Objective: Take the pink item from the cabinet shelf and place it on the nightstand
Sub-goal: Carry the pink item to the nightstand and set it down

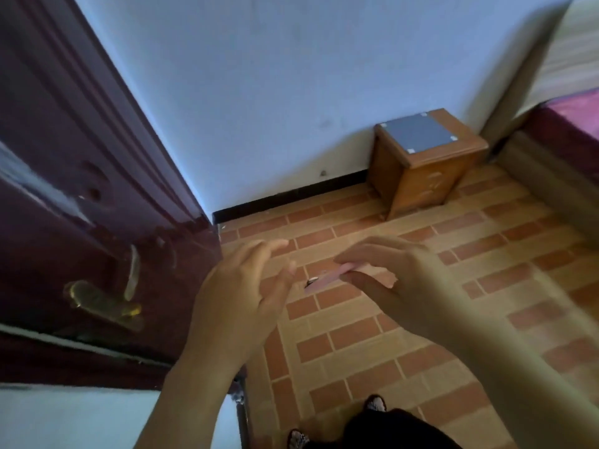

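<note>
My right hand (398, 280) pinches a thin, flat pink item (327, 278) between thumb and fingers, held level above the floor; a small dark and white bit shows at its left end. My left hand (246, 286) hovers just left of it with fingers spread, holding nothing and not clearly touching the item. The wooden nightstand (431, 179) with a grey panel on top stands against the wall, farther ahead and to the right. The cabinet shelf is out of view.
A dark maroon door (81, 189) with a brass handle (103, 299) fills the left side. A bed with a magenta cover (577, 115) sits at the right beside the nightstand. Brick-patterned floor (372, 351) lies between; my feet show at the bottom.
</note>
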Demonstrator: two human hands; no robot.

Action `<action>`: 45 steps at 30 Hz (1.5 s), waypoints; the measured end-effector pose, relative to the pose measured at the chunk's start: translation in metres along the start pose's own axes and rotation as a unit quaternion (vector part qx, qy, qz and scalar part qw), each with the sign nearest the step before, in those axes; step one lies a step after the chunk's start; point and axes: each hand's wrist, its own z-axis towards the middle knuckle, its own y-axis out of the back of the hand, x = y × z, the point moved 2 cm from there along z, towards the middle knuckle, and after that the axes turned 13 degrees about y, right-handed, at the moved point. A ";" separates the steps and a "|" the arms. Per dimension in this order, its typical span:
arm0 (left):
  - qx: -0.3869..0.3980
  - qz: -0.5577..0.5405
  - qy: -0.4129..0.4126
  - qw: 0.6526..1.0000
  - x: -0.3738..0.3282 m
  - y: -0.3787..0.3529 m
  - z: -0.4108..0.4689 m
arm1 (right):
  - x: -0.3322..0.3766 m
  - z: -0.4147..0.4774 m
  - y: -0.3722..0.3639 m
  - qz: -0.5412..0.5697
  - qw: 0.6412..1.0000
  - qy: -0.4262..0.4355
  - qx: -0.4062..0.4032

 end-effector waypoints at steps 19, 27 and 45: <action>0.149 -0.094 -0.208 0.962 -0.316 -0.219 0.130 | -0.178 -0.166 0.214 -0.131 0.961 -0.177 -0.169; 0.187 -0.066 -0.206 0.958 -0.362 -0.271 0.172 | -0.246 -0.194 0.254 -0.126 0.943 -0.202 -0.232; 0.156 -0.079 -0.155 0.972 -0.410 -0.339 0.463 | -0.497 -0.002 0.345 -0.141 0.960 -0.170 -0.170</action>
